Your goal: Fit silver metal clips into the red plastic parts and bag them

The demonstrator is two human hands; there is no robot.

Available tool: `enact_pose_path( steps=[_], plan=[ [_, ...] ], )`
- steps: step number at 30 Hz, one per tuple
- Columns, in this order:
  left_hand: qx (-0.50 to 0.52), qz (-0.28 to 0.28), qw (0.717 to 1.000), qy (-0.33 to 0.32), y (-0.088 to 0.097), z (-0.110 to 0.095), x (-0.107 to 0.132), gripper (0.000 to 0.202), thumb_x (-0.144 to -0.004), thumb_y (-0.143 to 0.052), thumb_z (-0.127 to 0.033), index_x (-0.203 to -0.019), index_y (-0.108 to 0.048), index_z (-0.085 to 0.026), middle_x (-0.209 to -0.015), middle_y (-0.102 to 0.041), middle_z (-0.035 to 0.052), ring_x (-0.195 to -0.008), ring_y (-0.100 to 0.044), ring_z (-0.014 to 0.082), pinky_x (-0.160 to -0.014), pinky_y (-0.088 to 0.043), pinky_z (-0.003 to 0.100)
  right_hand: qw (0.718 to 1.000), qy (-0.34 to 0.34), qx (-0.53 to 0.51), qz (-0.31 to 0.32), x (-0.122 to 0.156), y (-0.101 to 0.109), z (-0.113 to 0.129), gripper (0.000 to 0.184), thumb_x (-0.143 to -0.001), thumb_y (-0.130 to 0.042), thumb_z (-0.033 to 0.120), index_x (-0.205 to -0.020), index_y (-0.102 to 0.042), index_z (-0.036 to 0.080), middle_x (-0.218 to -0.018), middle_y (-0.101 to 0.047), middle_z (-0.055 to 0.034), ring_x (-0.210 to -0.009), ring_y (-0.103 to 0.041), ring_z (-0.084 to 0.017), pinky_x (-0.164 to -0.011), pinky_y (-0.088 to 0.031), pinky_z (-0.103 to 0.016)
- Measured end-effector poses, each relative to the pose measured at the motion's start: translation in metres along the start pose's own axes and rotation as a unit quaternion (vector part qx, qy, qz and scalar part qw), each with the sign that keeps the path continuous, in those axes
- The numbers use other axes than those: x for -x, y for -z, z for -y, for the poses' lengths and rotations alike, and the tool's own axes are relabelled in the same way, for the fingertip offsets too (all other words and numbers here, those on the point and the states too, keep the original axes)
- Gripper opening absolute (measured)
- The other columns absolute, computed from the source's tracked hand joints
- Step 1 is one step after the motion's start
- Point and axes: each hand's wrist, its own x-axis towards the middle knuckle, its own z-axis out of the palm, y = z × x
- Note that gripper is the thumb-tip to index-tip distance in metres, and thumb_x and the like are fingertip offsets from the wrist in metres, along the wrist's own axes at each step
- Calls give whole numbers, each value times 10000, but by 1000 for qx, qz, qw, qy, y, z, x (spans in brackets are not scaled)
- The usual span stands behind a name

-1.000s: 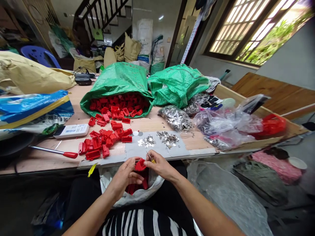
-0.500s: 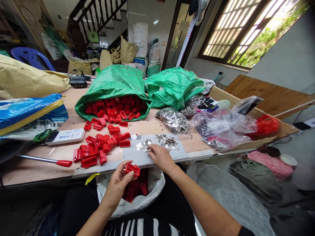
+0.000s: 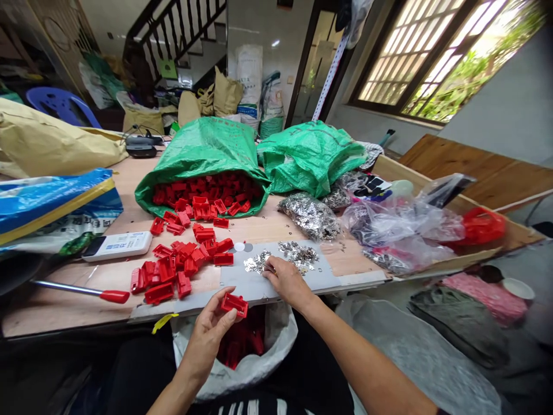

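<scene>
My left hand (image 3: 208, 329) is closed on a small red plastic housing (image 3: 234, 304), its open side facing up, above the mouth of a white sack (image 3: 276, 346) that holds more red parts. Over the grey sheet (image 3: 242, 283), the fingertips of my right hand (image 3: 286, 280) are pinched together at the edge of a pile of small silver metal pieces (image 3: 256, 263); whatever they grip is too small to make out. A second pile of metal pieces (image 3: 302, 253) lies just behind that hand. Loose red housings (image 3: 181, 262) are heaped on the table to the left.
Behind the heap, a green woven bag (image 3: 203, 144) spills red housings. A clear bag of metal pieces (image 3: 310, 216) lies right of it, near a wooden tray (image 3: 436, 268) of plastic bags. At left are a white box-shaped device (image 3: 118, 246) and a red-tipped lever (image 3: 114, 296).
The view has shifted slightly. My left hand still holds the red housing, and my right fingertips, at the metal pieces in both frames, now look more tightly bunched.
</scene>
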Motion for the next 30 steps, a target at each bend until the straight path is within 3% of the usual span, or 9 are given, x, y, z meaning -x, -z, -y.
enact_pose_path(
  steps=[4,7,13,18,23,30],
  plan=[
    [-21,-12,999,-25,-1,-1,-4,468,-736,-731,-322,-1167,-583,-214,-975,-707,33,-852,-655,161,-831,-512,257,1000,-2,-24,-8,3,3,3,92,-805,-551,116,-817,-512,198,-764,-568,1,-708,-505,-150,-664,-344,-258],
    [-53,-29,996,-62,-3,-3,-6,404,-710,-756,-272,-1087,-625,-208,-948,-711,28,-842,-656,163,-822,-499,236,994,-1,-111,-21,6,3,10,39,-814,-552,173,-832,-534,203,-783,-582,2,-723,-516,-147,-690,-368,-263],
    [-99,-62,987,-112,-4,-4,-6,344,-677,-771,-193,-1008,-681,-213,-1000,-695,47,-888,-647,193,-844,-485,245,947,-53,-315,36,21,-6,37,126,-796,-606,315,-767,-556,203,-664,-528,32,-604,-457,-119,-576,-376,-238],
    [-132,-58,979,-144,-9,-9,-1,320,-661,-776,-161,-970,-720,-223,-1025,-688,59,-965,-632,219,-875,-476,251,941,-46,-332,55,32,-11,50,108,-787,-616,286,-794,-560,194,-695,-553,32,-622,-466,-111,-574,-370,-226],
    [-170,-24,970,-174,-14,-14,5,313,-695,-750,-173,-996,-732,-257,-1072,-693,59,-1081,-601,248,-1015,-418,314,932,-37,-356,54,35,-13,47,121,-779,-626,268,-819,-540,194,-707,-532,40,-640,-456,-102,-591,-367,-215],
    [-82,-20,992,-95,-14,-15,5,477,-719,-740,-227,-1185,-636,-242,-1086,-707,39,-1002,-646,218,-914,-486,271,837,-72,-526,134,37,-10,43,365,-790,-623,519,-902,-481,202,-664,-501,63,-461,-375,-61,-433,-288,-195]
  ],
)
